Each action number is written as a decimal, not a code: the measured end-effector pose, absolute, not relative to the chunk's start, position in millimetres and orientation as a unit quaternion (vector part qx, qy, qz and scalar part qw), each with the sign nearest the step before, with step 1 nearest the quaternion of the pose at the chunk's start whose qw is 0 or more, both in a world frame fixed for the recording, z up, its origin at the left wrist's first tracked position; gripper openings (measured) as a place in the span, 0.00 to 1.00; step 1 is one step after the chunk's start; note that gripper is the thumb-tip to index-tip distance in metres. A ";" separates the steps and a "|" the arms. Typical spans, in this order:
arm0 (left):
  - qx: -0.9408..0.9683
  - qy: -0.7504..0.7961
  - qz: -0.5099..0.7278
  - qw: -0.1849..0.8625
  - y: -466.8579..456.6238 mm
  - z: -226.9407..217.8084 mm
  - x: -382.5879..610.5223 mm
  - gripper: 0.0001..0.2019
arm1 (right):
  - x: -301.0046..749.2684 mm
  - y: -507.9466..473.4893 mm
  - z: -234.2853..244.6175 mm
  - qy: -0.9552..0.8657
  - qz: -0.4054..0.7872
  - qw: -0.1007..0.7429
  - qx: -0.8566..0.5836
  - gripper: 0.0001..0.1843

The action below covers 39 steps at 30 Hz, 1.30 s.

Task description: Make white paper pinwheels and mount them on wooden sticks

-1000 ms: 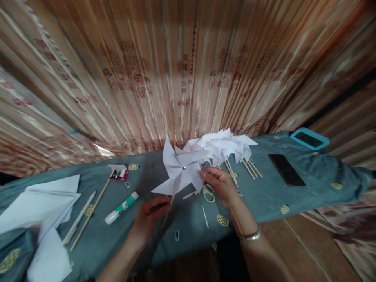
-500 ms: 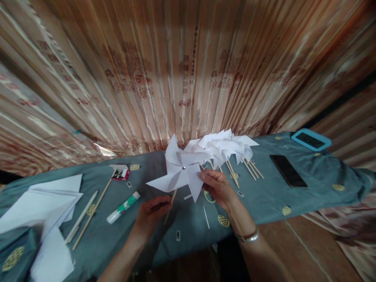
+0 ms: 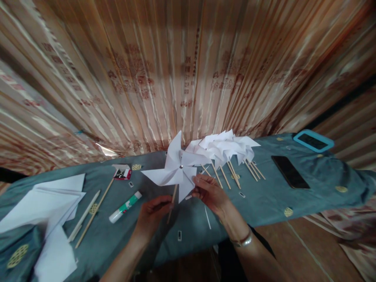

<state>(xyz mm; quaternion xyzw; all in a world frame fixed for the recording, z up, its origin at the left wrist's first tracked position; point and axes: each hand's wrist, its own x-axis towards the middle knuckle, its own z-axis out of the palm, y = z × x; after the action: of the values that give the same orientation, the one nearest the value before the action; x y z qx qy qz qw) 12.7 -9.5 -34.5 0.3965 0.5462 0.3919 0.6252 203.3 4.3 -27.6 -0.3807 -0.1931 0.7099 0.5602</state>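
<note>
A white paper pinwheel [image 3: 175, 169] on a thin wooden stick stands upright over the blue-grey cloth [image 3: 264, 203]. My left hand [image 3: 152, 213] is closed round the stick just below the paper blades. My right hand [image 3: 210, 192] touches the lower right blade with its fingertips, fingers bent. Behind and to the right lies a pile of finished white pinwheels [image 3: 226, 149] with their sticks fanned toward me.
A green-and-white glue stick [image 3: 125, 206], two loose sticks [image 3: 88, 217], a small red box [image 3: 122, 172] and white paper sheets [image 3: 38, 203] lie at left. A black phone [image 3: 290, 177] and a blue-framed device [image 3: 313, 140] lie at right. A pleated curtain hangs behind.
The pinwheel's blades have turned and the pinwheel has shifted slightly left. My right hand has moved left and down along the blade. The left hand keeps its hold on the stick.
</note>
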 end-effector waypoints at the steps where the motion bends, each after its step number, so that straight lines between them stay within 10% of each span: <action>1: 0.395 0.546 0.394 0.625 -9.6 -34.8 12.6 0.10 | 203.6 4.5 -27.5 -0.192 0.711 0.559 -0.381 0.16; 39: 0.415 0.528 0.345 0.655 -14.0 -28.5 17.0 0.09 | 212.4 8.9 -22.6 -0.177 0.688 0.594 -0.378 0.12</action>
<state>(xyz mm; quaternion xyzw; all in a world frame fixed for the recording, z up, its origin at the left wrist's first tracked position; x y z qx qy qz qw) 17.0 -14.0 -28.5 0.4155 0.5279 0.3449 0.6555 212.4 8.9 -22.6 -0.3781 -0.1766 0.6875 0.5943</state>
